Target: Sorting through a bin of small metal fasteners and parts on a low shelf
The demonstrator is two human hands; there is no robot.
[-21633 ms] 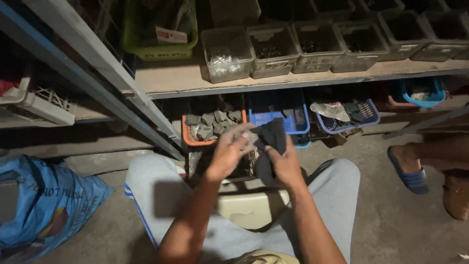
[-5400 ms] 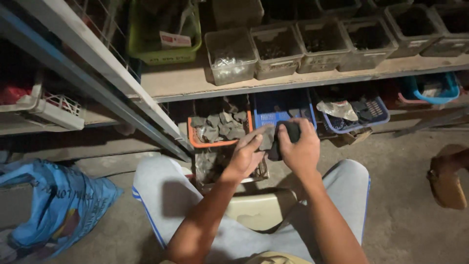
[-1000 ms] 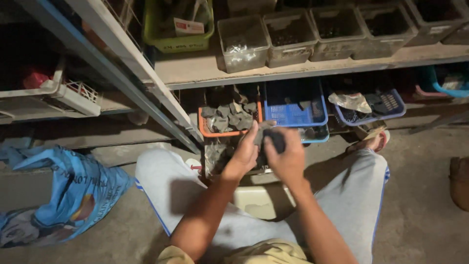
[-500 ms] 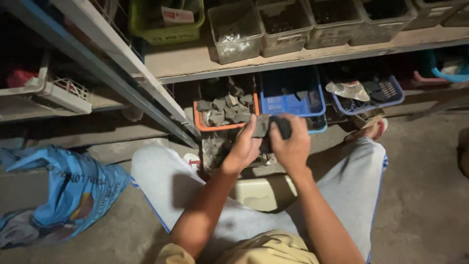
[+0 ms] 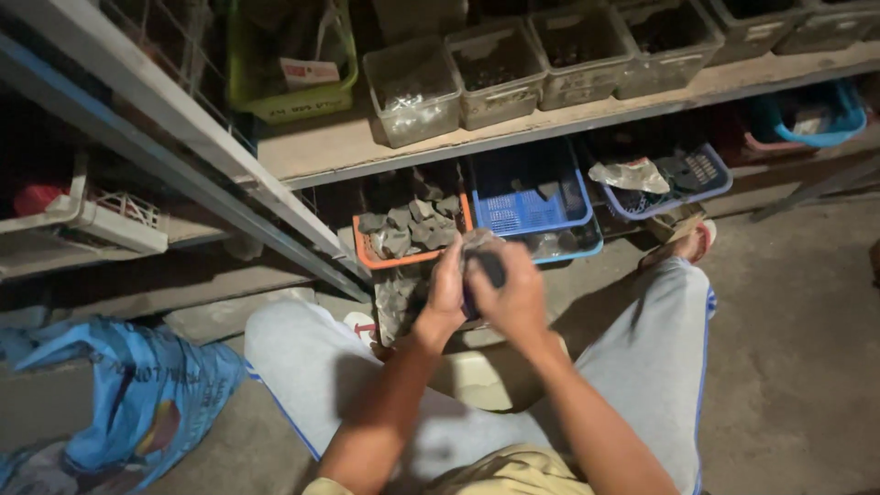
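I sit low on a pale stool [image 5: 477, 380] with my knees apart, facing shelves. My left hand [image 5: 446, 289] and my right hand [image 5: 513, 293] are raised together in front of me, both closed on a small dark object [image 5: 483, 268] with a grey dusty edge. The fingers cover most of it, so its shape is unclear. Just beyond my hands an orange basket [image 5: 403, 255] holds several grey rough lumps. More grey lumps are stacked in a pile [image 5: 396, 302] on the floor below it.
A blue basket [image 5: 532, 209] and a second blue basket with a crumpled bag [image 5: 665, 179] stand on the low shelf. Clear tubs [image 5: 412, 92] and a green crate [image 5: 293, 96] line the wooden shelf above. A blue sack [image 5: 137, 403] lies left. A sandalled foot [image 5: 683, 246] rests on concrete.
The view has drifted slightly, and my hands stay together on the dark object, shifted a little to the left and nearer the orange basket.
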